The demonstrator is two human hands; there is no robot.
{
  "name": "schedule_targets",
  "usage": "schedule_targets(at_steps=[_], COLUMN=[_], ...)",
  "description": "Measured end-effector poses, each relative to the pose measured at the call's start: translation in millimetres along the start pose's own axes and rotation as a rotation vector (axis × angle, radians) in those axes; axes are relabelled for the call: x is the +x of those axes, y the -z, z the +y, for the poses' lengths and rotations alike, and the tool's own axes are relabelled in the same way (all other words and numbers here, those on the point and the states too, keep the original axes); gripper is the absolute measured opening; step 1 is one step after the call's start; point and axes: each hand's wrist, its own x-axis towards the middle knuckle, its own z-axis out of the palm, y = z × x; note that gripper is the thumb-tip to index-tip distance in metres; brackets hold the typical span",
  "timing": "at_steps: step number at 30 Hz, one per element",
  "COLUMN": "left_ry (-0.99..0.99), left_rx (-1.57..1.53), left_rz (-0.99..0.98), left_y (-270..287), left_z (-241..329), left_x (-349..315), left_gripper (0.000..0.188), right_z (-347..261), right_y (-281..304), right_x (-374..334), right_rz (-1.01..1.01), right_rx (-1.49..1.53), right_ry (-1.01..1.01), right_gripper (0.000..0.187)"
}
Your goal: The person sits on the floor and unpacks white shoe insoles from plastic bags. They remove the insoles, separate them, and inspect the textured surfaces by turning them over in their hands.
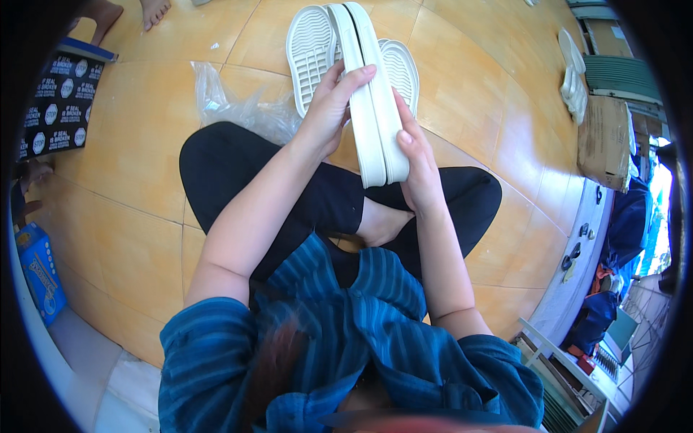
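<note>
Two thick white shoe soles [372,119] stand on edge, side by side and pressed together, above my crossed legs. My left hand [333,108] is closed around their left side, its thumb lying across the top edge. From the right, my right hand [417,151] grips the same pair, fingers behind and thumb near the close end. Past them on the floor lie more white soles, one with a ridged and gridded face [309,54] on the left and another [401,71] partly hidden on the right. A crumpled clear plastic bag [242,108] rests beyond my left knee.
Yellow tiles [119,238] cover the floor. A black printed box [61,108] and a blue box [42,274] are at the left. Another person's bare foot [154,13] shows at the far left. To the right are a cardboard box [603,144] and more white soles [574,90].
</note>
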Motion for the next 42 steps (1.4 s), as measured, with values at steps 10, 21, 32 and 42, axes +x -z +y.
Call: schedule_targets(at_steps=[10,21,32,42], left_ry=[0.021,0.126,0.269,-0.143], left_rx=[-0.178,-0.112,-0.126,0.296], left_rz=[0.149,0.007,-0.277,-0.264], left_y=[-6.5,-12.2,-14.9,-37.5], left_z=[-11.7,-14.9,-24.0,-30.9], left_x=[-5.3,-6.3,-9.5,-32.2], left_gripper=[0.041,0.036,0.042,0.078], right_z=[3.3,1.1,9.5,37.9], right_y=[-26.2,-9.3,36.8,35.9], right_x=[-2.1,-14.3,-42.6,-29.0], right_rz=[0.103,0.126,0.250,0.413], right_rx=[0.209,0.093,-0.129,-0.569], right_ry=[-0.149,-0.096,0.095,0.137], right_gripper=[0.057,0.053,0.053,0.056])
